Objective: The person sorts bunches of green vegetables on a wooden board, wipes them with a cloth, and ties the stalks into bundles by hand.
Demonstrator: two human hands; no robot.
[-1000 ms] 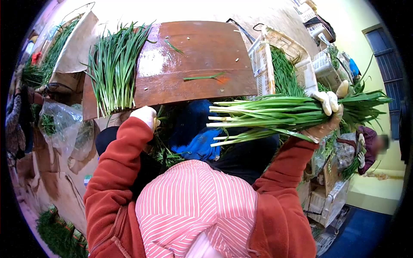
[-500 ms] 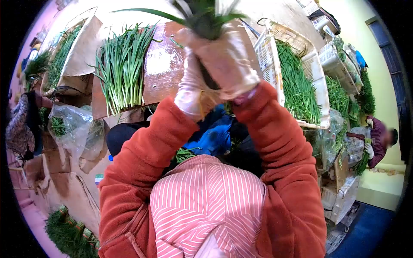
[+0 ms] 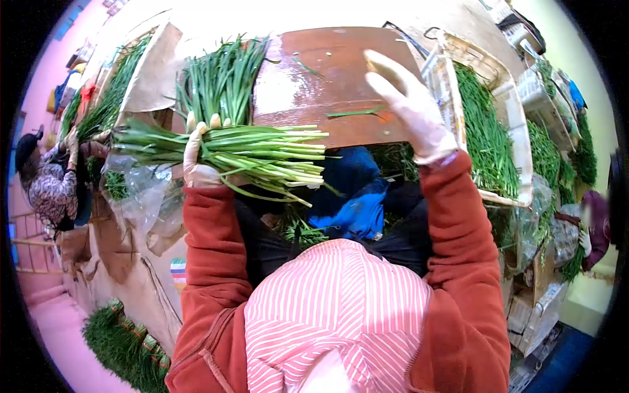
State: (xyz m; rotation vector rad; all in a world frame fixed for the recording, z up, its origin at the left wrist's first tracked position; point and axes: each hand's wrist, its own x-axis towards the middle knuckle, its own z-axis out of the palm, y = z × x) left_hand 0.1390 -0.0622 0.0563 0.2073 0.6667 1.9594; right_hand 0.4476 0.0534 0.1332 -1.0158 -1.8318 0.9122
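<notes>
My left hand, in a pale glove, is closed around a bunch of garlic chives. The bunch lies sideways, white stem ends to the right and dark leaves to the left, at the front edge of the brown table. Behind it, a pile of garlic chives rests on the table, its lower part covered by the bunch. Over the table's right side hovers my gloved right hand, thumb and fingers apart, holding nothing. A few loose green leaves are scattered on the tabletop.
At right stands a white plastic crate filled with greens. A cloth-lined container of greens is at left, above clear plastic bags. Tied bunches lie on the floor. Co-workers are at the left and right.
Both hands were together high over the table with an upright bunch. My left hand has brought a bunch down to the left and laid it sideways; my right hand has come away and opened.
</notes>
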